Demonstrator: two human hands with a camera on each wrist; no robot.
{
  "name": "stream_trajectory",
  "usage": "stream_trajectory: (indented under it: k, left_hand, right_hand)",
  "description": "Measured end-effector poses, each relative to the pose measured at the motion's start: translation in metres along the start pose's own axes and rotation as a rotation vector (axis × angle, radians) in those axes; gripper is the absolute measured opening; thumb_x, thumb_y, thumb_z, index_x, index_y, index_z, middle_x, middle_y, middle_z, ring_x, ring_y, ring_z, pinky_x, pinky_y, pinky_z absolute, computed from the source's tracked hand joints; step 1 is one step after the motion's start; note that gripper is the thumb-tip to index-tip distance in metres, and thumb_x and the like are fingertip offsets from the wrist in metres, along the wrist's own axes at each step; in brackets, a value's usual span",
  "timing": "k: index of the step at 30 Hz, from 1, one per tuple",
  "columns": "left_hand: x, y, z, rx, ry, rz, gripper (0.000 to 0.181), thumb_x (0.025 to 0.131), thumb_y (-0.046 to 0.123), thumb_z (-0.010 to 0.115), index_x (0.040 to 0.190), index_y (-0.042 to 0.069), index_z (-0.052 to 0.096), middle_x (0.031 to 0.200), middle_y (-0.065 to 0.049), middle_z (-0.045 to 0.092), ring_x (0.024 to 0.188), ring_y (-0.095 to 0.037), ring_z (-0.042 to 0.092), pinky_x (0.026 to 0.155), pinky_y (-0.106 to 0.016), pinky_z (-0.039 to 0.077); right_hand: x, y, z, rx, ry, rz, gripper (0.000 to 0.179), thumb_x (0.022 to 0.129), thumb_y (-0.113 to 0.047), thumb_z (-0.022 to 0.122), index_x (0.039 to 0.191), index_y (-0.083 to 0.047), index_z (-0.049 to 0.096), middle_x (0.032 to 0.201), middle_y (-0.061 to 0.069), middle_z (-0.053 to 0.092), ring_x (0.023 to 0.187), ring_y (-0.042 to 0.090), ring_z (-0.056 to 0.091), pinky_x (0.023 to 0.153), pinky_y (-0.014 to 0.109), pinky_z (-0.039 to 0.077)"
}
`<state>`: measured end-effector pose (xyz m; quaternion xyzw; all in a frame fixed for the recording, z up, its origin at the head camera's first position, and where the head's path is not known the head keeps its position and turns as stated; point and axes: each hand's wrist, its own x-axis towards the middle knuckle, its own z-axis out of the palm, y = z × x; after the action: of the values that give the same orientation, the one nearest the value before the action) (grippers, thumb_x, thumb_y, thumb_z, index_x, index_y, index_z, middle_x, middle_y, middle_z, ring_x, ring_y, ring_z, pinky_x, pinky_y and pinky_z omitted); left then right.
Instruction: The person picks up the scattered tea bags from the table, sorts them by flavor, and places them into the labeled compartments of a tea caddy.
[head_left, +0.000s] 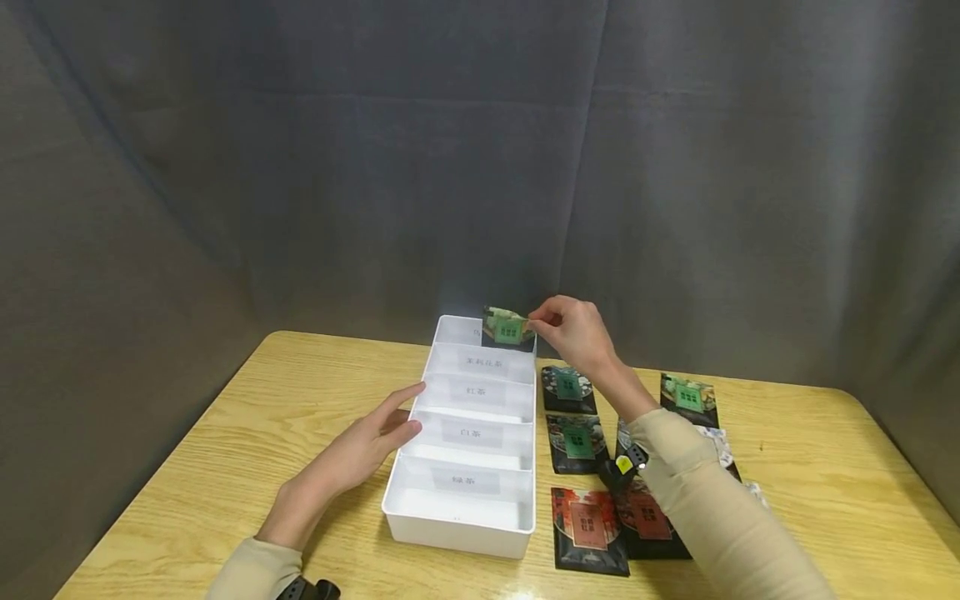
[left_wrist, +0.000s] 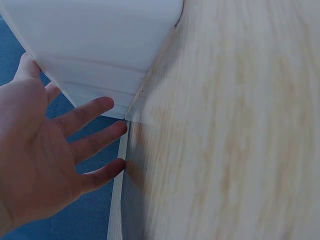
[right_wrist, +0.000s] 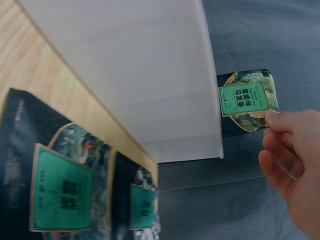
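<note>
the spread left hand (head_left: pixel 356 454) touches the white divided box (head_left: pixel 457 540); pushing could skew it. toward the wooden surface (head_left: pixel 247 417)'s far edge, the right hand (head_left: pixel 577 333) pinches the grape oolong tea sachet (head_left: pixel 507 332) by the rearmost compartment (head_left: pixel 458 332); slipping could drop it outside.

Hands (head_left: pixel 366 447): bare. Left sleeve (head_left: pixel 255 571) and right sleeve (head_left: pixel 720 492): plain beige fabric. Left wrist strap (head_left: pixel 297 590): black, with black housing (head_left: pixel 327 590). Right wrist strap (head_left: pixel 637 455): black, light-dotted; adjacent yellow marking (head_left: pixel 624 465).
</note>
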<state>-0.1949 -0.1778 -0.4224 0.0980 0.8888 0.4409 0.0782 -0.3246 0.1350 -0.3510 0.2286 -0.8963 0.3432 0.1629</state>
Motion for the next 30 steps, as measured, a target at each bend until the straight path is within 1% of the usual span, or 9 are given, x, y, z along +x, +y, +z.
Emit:
stream_trajectory:
  k: [4,7,14,17,23,30]
  left_hand:
    - [0.000,0.000,0.000,0.005,-0.003,0.009,0.058,0.099,0.057,0.049,0.151,0.050,0.026,0.145,-0.006,0.054,0.134,-0.025,0.052,0.112,-0.053,0.040]
    - [-0.001,0.001,0.000,0.008,-0.004,0.022,0.058,0.099,0.057,0.049,0.152,0.047,0.026,0.145,-0.007,0.054,0.134,-0.026,0.052,0.111,-0.054,0.040]
    - [-0.002,0.001,-0.001,0.016,0.001,0.022,0.058,0.100,0.057,0.048,0.153,0.048,0.026,0.146,-0.009,0.053,0.134,-0.028,0.051,0.110,-0.055,0.041]
    - [-0.002,0.001,-0.002,0.014,0.000,0.022,0.058,0.100,0.057,0.048,0.152,0.048,0.025,0.148,-0.010,0.051,0.136,-0.029,0.050,0.110,-0.055,0.041]
    - [-0.003,0.000,-0.003,0.018,0.000,0.026,0.058,0.099,0.058,0.047,0.153,0.048,0.025,0.148,-0.010,0.051,0.136,-0.029,0.050,0.110,-0.056,0.040]
    - [-0.004,0.000,-0.002,0.021,-0.001,0.021,0.057,0.100,0.057,0.047,0.152,0.049,0.025,0.147,-0.009,0.052,0.135,-0.028,0.051,0.110,-0.055,0.040]
  right_hand:
    - [-0.005,0.005,0.008,-0.020,-0.014,-0.023,0.007,0.092,-0.014,0.071,0.093,-0.008,0.076,0.092,0.007,0.072,0.073,0.018,0.065,0.061,0.031,0.053]
    - [-0.008,0.006,0.014,-0.042,-0.033,-0.020,0.007,0.092,-0.016,0.072,0.093,-0.010,0.076,0.090,0.006,0.071,0.073,0.016,0.065,0.062,0.031,0.054]
    - [-0.011,0.006,0.023,-0.078,-0.091,0.004,0.008,0.092,-0.019,0.073,0.094,-0.013,0.075,0.090,0.003,0.071,0.076,0.016,0.065,0.068,0.034,0.055]
    - [-0.011,0.007,0.025,-0.105,-0.112,-0.002,0.008,0.092,-0.021,0.073,0.096,-0.014,0.075,0.089,0.002,0.071,0.078,0.015,0.062,0.069,0.034,0.053]
    - [-0.013,0.008,0.029,-0.155,-0.136,-0.017,0.011,0.092,-0.022,0.072,0.100,-0.016,0.073,0.090,0.000,0.068,0.080,0.016,0.053,0.065,0.030,0.044]
    - [-0.015,0.009,0.031,-0.158,-0.148,-0.005,0.013,0.092,-0.023,0.073,0.101,-0.015,0.072,0.095,0.002,0.065,0.084,0.018,0.051,0.069,0.031,0.043]
